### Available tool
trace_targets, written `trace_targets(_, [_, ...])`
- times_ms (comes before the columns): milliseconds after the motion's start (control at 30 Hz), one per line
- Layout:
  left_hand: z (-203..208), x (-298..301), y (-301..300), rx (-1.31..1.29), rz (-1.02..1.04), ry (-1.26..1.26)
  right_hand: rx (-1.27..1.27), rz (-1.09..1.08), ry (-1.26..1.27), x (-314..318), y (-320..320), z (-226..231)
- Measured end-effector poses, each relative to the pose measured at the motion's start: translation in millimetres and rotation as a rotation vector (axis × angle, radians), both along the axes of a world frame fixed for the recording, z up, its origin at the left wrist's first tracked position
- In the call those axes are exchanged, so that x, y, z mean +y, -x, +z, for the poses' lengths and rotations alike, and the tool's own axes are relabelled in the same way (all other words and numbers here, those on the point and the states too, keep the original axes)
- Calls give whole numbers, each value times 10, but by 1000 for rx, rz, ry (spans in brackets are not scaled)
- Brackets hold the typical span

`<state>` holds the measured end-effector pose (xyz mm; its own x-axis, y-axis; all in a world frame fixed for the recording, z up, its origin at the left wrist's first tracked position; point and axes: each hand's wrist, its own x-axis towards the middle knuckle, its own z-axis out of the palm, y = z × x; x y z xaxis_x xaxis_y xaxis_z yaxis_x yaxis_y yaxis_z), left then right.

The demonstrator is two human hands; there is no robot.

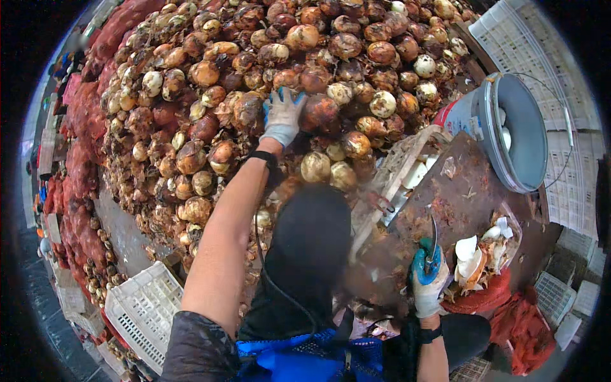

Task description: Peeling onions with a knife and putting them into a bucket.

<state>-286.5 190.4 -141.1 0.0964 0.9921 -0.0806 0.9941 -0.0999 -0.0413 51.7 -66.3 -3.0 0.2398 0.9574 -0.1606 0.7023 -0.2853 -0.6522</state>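
Red mesh sacks (83,121) (stacked left)

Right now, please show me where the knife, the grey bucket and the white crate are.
knife (433,237): head view, on the blade.
grey bucket (529,167): head view, on the inner wall.
white crate (143,312): head view, on the slatted side.

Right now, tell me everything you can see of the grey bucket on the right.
The grey bucket is round, looks like plastic, and has a thin wire bail handle looping off its right side. It lies tipped, its open mouth facing the camera, at the upper right beside the brown cutting board. A red and white label shows on its outer wall. Inside, a few pale peeled onions are visible against the wall. Neither hand touches it.
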Motion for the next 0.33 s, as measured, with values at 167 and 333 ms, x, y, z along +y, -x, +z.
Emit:
trace_targets(167, [68,-23,45,17,-9,-11,71,0,-37,-11,-11,-64])
trace_targets(333, [97,-94,51,20,38,118,48,16,-4,-21,-34,-74])
